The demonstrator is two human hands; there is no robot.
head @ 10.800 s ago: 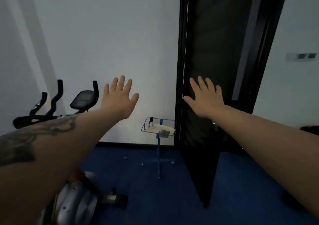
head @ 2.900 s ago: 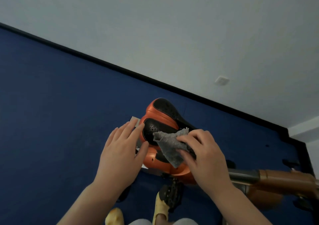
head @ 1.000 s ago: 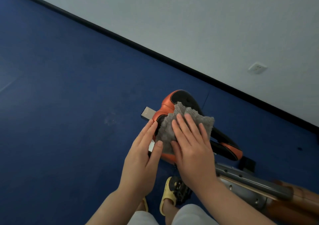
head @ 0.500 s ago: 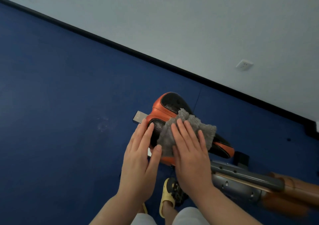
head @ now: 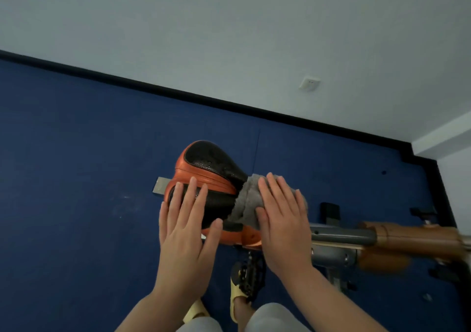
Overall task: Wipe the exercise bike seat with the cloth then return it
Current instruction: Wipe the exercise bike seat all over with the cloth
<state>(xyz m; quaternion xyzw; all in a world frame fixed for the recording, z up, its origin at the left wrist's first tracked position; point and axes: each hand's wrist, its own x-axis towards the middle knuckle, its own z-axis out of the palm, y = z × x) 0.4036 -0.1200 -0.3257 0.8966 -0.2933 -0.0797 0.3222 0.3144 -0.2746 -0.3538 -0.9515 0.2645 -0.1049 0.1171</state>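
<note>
The exercise bike seat (head: pixel 209 164) is orange with black perforated pads and sits just below me. My left hand (head: pixel 187 226) lies flat on the seat's near pad, fingers spread, holding nothing. My right hand (head: pixel 281 219) presses a grey fuzzy cloth (head: pixel 246 200) flat against the narrow right end of the seat. Most of the cloth is hidden under the palm; its left edge shows between the two hands.
The bike's grey and orange-brown frame (head: pixel 367 240) runs off to the right. A pedal (head: pixel 248 273) and my feet in yellow slippers (head: pixel 235 298) are below the seat. Blue carpet (head: pixel 76 178) surrounds the bike; a white wall with a socket (head: pixel 309 83) stands behind.
My right hand has slid the cloth to the right, from the middle of the seat to its narrow end. The left hand has stayed on the near pad.
</note>
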